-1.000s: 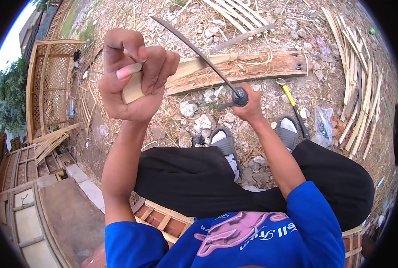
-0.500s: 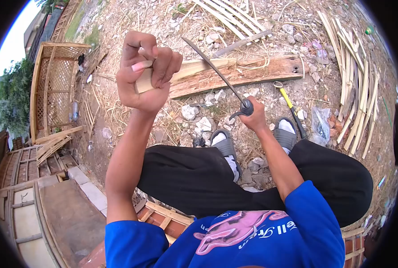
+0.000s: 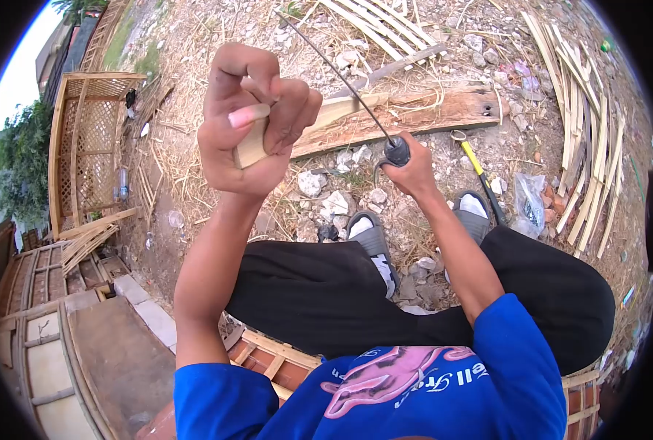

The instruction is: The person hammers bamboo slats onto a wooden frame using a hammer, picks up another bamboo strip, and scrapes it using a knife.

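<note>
My left hand (image 3: pixel 260 121) is raised high at the left, its fingers curled round a pale wooden strip (image 3: pixel 334 111). The strip points away to the right, over a rough old plank (image 3: pixel 458 106) on the ground. In my closed right hand (image 3: pixel 418 170) is the black handle (image 3: pixel 397 150) of a machete. Its long dark blade (image 3: pixel 334 70) rises up and left, seen nearly edge-on, and crosses the view of the strip. I cannot tell whether blade and strip touch.
A tool with a yellow and black handle (image 3: pixel 474 163) and a plastic bag (image 3: pixel 529 205) lie by my right foot. Cut strips (image 3: pixel 583 132) are piled at the right, more strips (image 3: pixel 374 29) beyond the plank. A lattice panel (image 3: pixel 96 150) stands left. Stones and shavings litter the ground.
My left hand has shifted slightly right with the strip and looks larger. My right hand has moved a little up, and the machete's tip has swung up and left.
</note>
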`<state>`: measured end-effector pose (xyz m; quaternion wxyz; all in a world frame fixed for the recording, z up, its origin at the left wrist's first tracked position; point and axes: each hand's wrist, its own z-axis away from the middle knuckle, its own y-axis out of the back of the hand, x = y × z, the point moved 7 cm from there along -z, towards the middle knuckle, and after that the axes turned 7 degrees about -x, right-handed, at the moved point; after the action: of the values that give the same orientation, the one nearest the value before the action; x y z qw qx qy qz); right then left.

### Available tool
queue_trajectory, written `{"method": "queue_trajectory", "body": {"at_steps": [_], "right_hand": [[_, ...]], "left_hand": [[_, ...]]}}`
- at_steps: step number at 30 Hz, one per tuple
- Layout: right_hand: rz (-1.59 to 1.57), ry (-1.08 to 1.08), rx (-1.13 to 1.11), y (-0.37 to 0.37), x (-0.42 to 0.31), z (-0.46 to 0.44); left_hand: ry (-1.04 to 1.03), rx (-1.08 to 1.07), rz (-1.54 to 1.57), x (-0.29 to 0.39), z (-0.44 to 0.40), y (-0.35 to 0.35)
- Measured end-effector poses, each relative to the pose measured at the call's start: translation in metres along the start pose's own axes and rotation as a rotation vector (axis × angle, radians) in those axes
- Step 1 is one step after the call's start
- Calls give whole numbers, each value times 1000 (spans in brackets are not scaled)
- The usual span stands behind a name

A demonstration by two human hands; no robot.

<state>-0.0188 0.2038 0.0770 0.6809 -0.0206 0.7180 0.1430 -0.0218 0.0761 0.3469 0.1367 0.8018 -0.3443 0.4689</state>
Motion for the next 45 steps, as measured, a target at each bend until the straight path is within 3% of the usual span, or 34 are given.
{"method": "queue_trajectory", "body": {"at_steps": [2, 5, 9, 12, 17, 21, 24, 28, 29, 33, 39, 45], "right_hand": [[-40, 57, 2, 0, -24, -7], [-64, 159, -15, -6, -49, -2], [12, -119, 3, -3, 41, -1], [249, -170, 83, 13, 81, 7], [-56, 45, 0, -4, 1, 3], [-180, 224, -66, -10, -44, -9], [-140, 203, -68, -8, -50, -11], [-107, 125, -21, -7, -27, -8], [-121, 97, 1, -5, -21, -8], [-181, 32, 108, 10, -7, -12], [-144, 57, 219, 26, -15, -20], [-229, 70, 10, -7, -71, -11]], "left_hand": [[-11, 80, 8, 0, -4, 7], [12, 2, 15, -4, -3, -4], [35, 78, -43, -1, 0, 4], [98, 20, -40, -1, -1, -3], [81, 24, -33, -2, -5, 4], [127, -106, 56, -4, -7, -2], [77, -98, -3, 2, -7, 5], [-55, 112, -225, 12, -6, 17], [25, 186, -266, 12, -1, 23], [13, 430, -58, 20, 15, 41], [-127, 200, -215, 24, 14, 34], [-47, 224, -232, 17, 13, 28]]}}
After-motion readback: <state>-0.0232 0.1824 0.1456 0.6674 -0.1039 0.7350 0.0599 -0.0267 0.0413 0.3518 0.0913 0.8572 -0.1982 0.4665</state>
